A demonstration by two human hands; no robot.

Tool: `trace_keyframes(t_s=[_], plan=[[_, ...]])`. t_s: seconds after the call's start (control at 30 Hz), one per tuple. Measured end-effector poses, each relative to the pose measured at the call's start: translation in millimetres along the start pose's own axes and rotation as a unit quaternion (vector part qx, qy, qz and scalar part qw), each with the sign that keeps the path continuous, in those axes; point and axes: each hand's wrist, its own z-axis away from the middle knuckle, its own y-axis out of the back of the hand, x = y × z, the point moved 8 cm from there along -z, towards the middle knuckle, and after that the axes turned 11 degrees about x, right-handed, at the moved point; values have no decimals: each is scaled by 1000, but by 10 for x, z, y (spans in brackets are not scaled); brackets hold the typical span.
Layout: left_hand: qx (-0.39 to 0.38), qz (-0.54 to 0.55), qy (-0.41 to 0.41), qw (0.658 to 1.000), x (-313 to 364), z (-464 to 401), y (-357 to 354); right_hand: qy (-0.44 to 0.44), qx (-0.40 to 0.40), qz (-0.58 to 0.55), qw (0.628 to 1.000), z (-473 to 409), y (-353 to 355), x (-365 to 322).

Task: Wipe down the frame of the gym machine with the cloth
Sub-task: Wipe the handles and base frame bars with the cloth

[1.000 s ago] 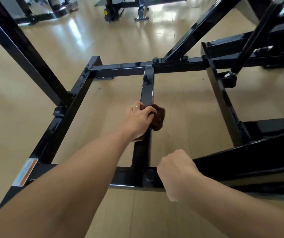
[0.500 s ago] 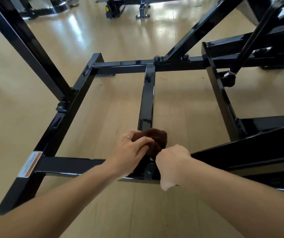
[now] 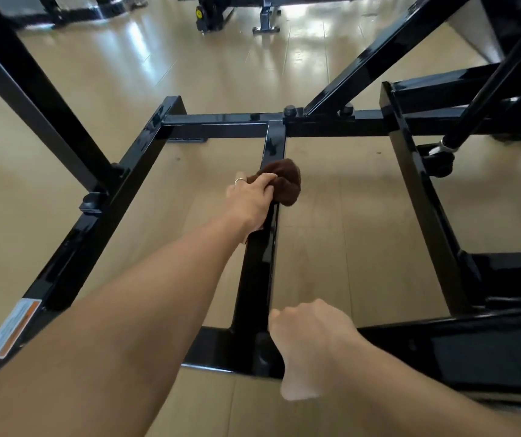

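Cloth (image 3: pixel 285 182) on centre bar (image 3: pixel 257 263) — left hand (image 3: pixel 249 205) atop, right hand (image 3: pixel 311 339) nearer.

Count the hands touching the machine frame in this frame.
2. The left hand grips the brown cloth on the centre crossbar. The right hand rests, fingers curled, on the near frame bar; its grip is hidden.

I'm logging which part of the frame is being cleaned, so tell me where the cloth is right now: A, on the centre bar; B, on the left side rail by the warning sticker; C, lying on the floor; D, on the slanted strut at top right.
A: the left hand grips the brown cloth against the centre bar, while the right hand rests at the near crossbar.
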Motion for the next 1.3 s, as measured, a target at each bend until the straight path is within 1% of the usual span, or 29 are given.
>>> trace_keyframes(t_s=[0.07,0.17,0.2,0.3,0.37,0.43,0.57,0.63,0.7,0.77,0.83,0.9,0.97,1.07,1.13,1.2,1.3], plan=[[-6,3,5,1000,-23,145,37,-2,3,7,1000,4,24,-9],[-32,123,33,991,-169,659,130,-9,22,19,1000,7,37,-21],[-38,141,29,989,-246,878,178,-13,25,24,999,9,39,-22],[-61,110,-39,991,-391,1533,320,-25,28,21,999,7,33,-19],[-86,96,-48,991,-421,1720,351,-26,34,18,999,-5,30,-14],[-81,57,-51,994,-396,1639,321,-30,33,14,999,-13,12,0],[-21,-50,-50,997,-263,1034,154,-25,35,16,999,-33,-31,31],[-14,-62,-30,998,-192,593,24,-22,30,11,999,-43,-54,40],[-24,-58,-13,998,-89,259,-75,-21,25,1,999,-45,-65,52],[-31,-70,-4,997,-25,109,-122,-22,23,-7,999,-38,-63,53],[-31,-74,-5,997,-28,161,-99,-22,21,-1,1000,-27,-47,45],[-35,-33,-15,999,-76,378,-34,-23,22,12,999,-28,-35,39],[-57,19,-32,998,-168,769,23,-24,20,25,999,-26,-33,27],[-83,70,-94,990,-346,1528,242,-22,18,35,999,-26,-18,-3],[-127,97,-130,978,-457,1936,377,-23,13,42,999,-21,-18,-13],[-162,64,-159,972,-509,2130,449,-31,14,42,999,-13,-27,-4],[-156,16,-166,973,-453,2205,581,-40,26,54,997,-5,-31,3]])
